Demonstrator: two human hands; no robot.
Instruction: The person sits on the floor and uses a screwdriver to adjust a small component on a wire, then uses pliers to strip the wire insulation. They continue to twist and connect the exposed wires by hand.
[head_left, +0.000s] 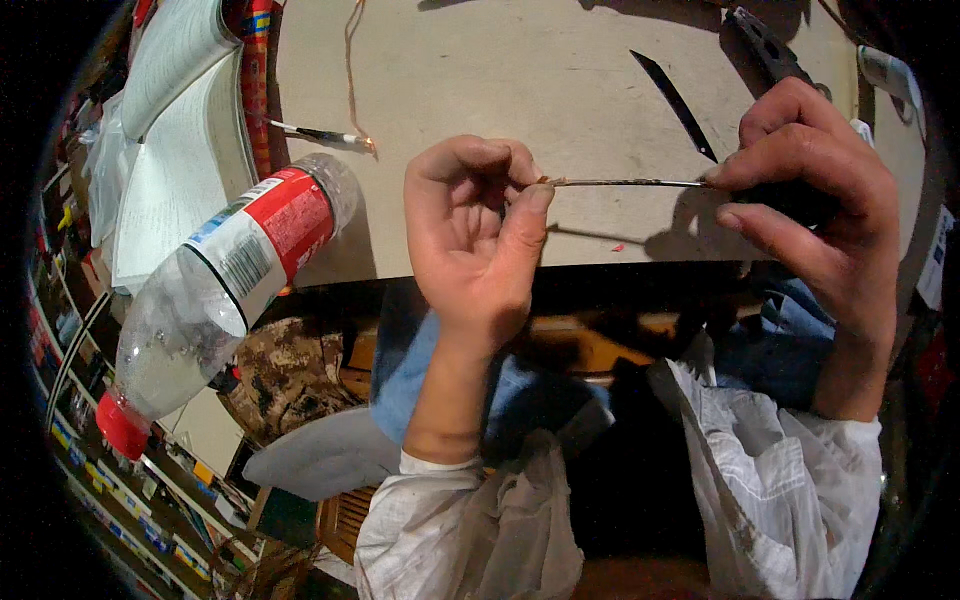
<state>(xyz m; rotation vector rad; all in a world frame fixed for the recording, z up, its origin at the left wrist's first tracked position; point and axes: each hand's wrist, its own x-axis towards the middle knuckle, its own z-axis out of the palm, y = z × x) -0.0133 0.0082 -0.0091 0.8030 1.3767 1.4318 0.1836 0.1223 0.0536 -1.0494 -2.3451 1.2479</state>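
Observation:
Between my two hands a thin, straight, dark wire-like strand (pixel 630 183) is held level above the pale table. My left hand (pixel 475 225) is closed, pinching the strand's left end between thumb and fingertips, where a small brownish frayed bit shows. At the right end, the forefinger tip of my right hand (pixel 820 190) meets the strand; its thumb stands a little apart below, and the other fingers are curled and partly hidden. Beyond the hands lies a flat black blade-like strip (pixel 672 103). A tiny red scrap (pixel 618 247) rests near the table's front edge.
A clear plastic bottle (pixel 170 340) with a red cap lies at the left, overhanging the table (pixel 450 80). Behind it are an open book (pixel 190 170) and a black-and-white lead (pixel 320 133). A brown cord (pixel 350 60) runs further back. At the back right lies a black tool (pixel 765 50).

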